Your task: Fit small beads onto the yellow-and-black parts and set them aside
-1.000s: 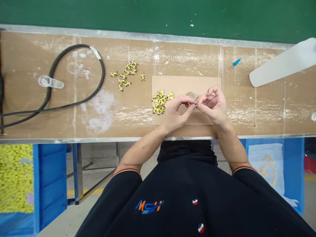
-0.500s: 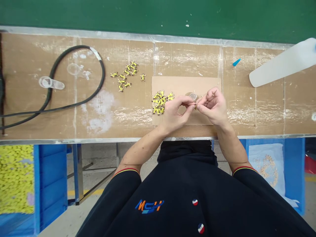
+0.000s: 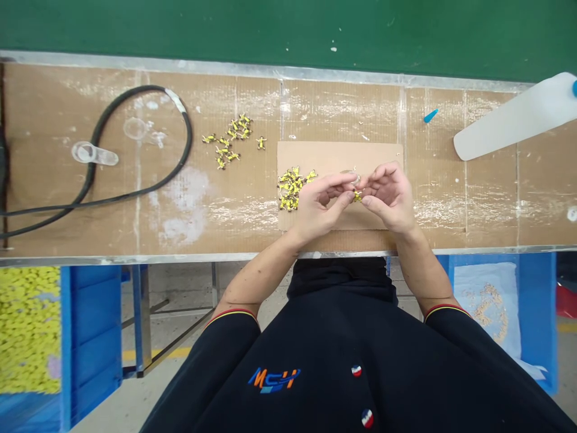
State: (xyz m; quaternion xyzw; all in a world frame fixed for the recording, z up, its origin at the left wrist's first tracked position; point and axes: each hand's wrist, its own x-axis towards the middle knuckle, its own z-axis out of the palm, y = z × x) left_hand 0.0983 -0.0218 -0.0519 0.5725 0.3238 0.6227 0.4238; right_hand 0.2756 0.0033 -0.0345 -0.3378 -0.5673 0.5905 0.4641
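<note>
A tiny yellow figurine (image 3: 357, 196) with a dark head is pinched at the fingertips of my left hand (image 3: 319, 201). My right hand (image 3: 391, 195) faces it from the right, thumb and fingers apart, its tips close beside the figurine. Whether the right thumb touches it I cannot tell. Behind the fingertips a small round clear dish (image 3: 353, 177) is partly hidden. Both hands are over a cardboard sheet (image 3: 333, 157). Beside my left hand, a pile of similar yellow figurines (image 3: 291, 188) lies on the sheet's left end.
More yellow figurines (image 3: 232, 135) lie farther left on the table. A black cable (image 3: 187, 129) loops there, near a clear plastic piece (image 3: 94, 153). To the right are a blue cap (image 3: 431, 115) and a white bottle (image 3: 509, 120). Blue bins (image 3: 92, 337) stand below the front edge.
My right thumb and fingers have parted and drawn slightly back from the figurine. More of the figurine now shows, in my left fingertips.
</note>
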